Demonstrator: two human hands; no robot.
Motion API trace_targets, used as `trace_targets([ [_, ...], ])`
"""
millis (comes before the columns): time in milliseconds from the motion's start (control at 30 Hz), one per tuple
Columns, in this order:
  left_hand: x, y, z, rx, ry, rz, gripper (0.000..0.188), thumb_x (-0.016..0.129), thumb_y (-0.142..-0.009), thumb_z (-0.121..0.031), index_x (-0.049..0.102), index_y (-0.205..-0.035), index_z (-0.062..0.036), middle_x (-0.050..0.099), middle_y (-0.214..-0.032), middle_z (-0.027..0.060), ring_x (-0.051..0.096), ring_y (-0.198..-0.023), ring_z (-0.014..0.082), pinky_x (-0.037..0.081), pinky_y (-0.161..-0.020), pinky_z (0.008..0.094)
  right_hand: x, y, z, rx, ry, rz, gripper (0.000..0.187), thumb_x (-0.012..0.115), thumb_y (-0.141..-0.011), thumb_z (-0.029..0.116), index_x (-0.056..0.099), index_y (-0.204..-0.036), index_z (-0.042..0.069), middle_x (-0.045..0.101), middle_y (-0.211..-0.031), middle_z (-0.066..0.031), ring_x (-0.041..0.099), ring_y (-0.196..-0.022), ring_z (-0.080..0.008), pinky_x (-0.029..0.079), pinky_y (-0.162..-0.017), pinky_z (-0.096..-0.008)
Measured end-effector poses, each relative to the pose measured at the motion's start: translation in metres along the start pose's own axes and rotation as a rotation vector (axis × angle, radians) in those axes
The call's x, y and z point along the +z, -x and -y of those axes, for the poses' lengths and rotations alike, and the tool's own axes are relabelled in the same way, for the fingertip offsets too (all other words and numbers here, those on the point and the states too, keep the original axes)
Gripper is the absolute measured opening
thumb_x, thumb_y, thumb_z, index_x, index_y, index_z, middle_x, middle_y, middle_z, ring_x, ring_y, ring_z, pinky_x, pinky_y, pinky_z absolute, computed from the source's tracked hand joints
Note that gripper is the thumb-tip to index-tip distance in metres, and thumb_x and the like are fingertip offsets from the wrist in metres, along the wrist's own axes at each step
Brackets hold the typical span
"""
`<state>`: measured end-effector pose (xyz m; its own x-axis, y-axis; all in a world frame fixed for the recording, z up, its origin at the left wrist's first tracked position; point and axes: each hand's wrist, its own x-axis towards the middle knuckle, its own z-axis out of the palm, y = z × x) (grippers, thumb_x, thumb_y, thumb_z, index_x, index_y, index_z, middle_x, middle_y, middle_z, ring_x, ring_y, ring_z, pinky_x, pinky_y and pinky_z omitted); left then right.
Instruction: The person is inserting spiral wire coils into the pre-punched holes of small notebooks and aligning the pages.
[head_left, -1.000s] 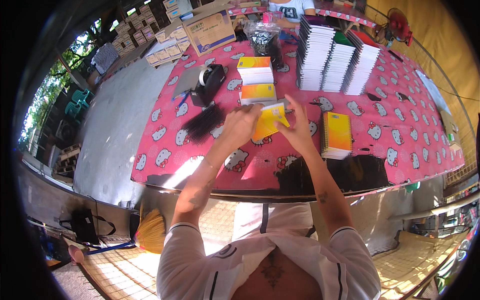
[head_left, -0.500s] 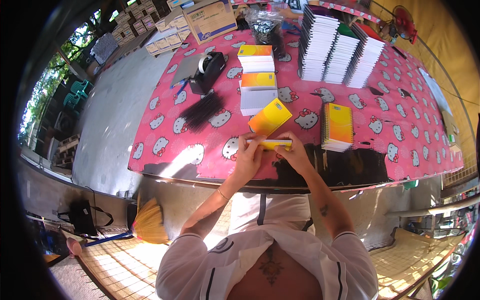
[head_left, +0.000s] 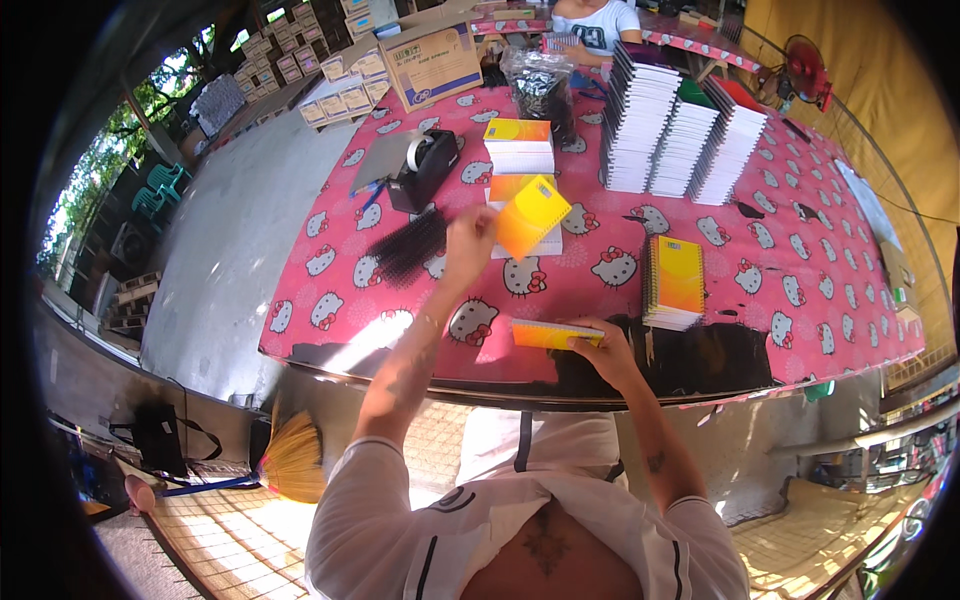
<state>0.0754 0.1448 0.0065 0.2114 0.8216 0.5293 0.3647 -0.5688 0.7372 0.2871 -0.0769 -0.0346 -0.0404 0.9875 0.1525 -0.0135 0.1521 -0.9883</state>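
Note:
My left hand [head_left: 470, 240] reaches forward, its fingers closed at the left edge of a yellow-orange notebook [head_left: 535, 215]. That notebook is tilted in front of the nearer stack of small pads [head_left: 548, 245] and partly hides it. Close to the table's front edge, my right hand [head_left: 606, 350] grips another yellow-orange notebook [head_left: 545, 335], with its thumb on the cover and its white page edge upward. Left of my left hand lies a bundle of black plastic binding coils [head_left: 405, 248]. A pile of spiral-bound yellow notebooks [head_left: 677, 280] lies to the right.
A black tape dispenser [head_left: 425, 170] stands beyond the coils. Another pad stack [head_left: 520, 155], a plastic bag of black pieces [head_left: 540, 95] and a cardboard box [head_left: 432, 65] are farther back. Tall notebook stacks [head_left: 640, 125] rise at the back right. Across the table sits another person [head_left: 600, 25].
My left hand has let go of the notebook near the edge and moved forward to the other one, which has shifted up from the table. My right hand keeps hold of its notebook.

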Motion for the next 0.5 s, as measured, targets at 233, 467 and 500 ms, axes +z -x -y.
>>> trace_targets([
  [233,-0.027,-0.031,0.038,0.247,-0.366,-0.104,0.019,0.067,-0.083,-0.010,0.071,-0.101,-0.0051,0.069,-0.100,0.0196,0.069,-0.083,0.0391,0.056,-0.075,0.0483,0.006,-0.006,0.013,0.022,0.135,0.070,0.028,0.063,-0.095,0.007,0.067,-0.122,-0.001,0.072,-0.110,-0.0083,0.063,-0.097,-0.0111,0.050,-0.089,-0.0250],
  [467,-0.081,0.037,0.056,0.180,-1.094,0.127,0.015,0.067,-0.083,-0.012,0.065,-0.096,-0.0034,0.064,-0.094,0.0151,0.067,-0.088,0.0345,0.059,-0.074,0.0415,0.003,-0.004,0.014,0.000,0.146,0.041,0.027,0.062,-0.096,0.007,0.067,-0.122,-0.001,0.072,-0.108,-0.0083,0.064,-0.094,-0.0114,0.050,-0.086,-0.0256],
  [500,-0.077,0.041,0.053,0.133,-1.039,0.093,0.016,0.067,-0.081,-0.010,0.061,-0.094,-0.0042,0.062,-0.093,0.0125,0.065,-0.090,0.0316,0.059,-0.074,0.0392,0.003,-0.008,0.016,0.003,0.161,0.055,0.027,0.062,-0.097,0.007,0.067,-0.122,-0.002,0.072,-0.107,-0.0084,0.064,-0.093,-0.0114,0.050,-0.086,-0.0256],
])
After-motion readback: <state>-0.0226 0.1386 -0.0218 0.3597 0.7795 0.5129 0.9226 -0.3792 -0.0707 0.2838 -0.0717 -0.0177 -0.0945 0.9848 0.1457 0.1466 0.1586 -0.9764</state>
